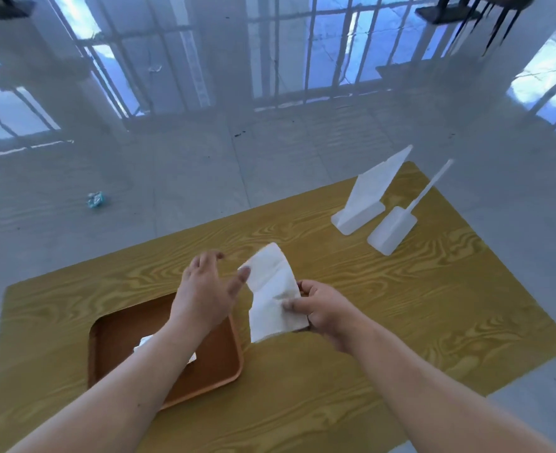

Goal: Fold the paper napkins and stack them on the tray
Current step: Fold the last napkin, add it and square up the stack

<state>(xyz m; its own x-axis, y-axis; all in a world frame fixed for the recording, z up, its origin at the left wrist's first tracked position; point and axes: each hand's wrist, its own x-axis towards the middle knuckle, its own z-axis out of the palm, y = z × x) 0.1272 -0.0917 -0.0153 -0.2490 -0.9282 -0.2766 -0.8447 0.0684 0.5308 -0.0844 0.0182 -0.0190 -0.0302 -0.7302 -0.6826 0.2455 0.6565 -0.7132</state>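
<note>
A white paper napkin (275, 292) hangs in the air above the wooden table (400, 305), pinched at its lower right edge by my right hand (315, 308). My left hand (204, 289) hovers with fingers spread just left of the napkin, its thumb tip at the napkin's upper left corner. A brown tray (119, 341) lies on the table under my left forearm. On the tray rests a small stack of folded white napkins (146, 344), mostly hidden by the forearm.
Two translucent white plastic holders stand at the table's far right: a tall one (364, 197) and a lower one with a thin handle (397, 230). Glossy grey floor surrounds the table; a crumpled blue wrapper (96, 199) lies on it at left.
</note>
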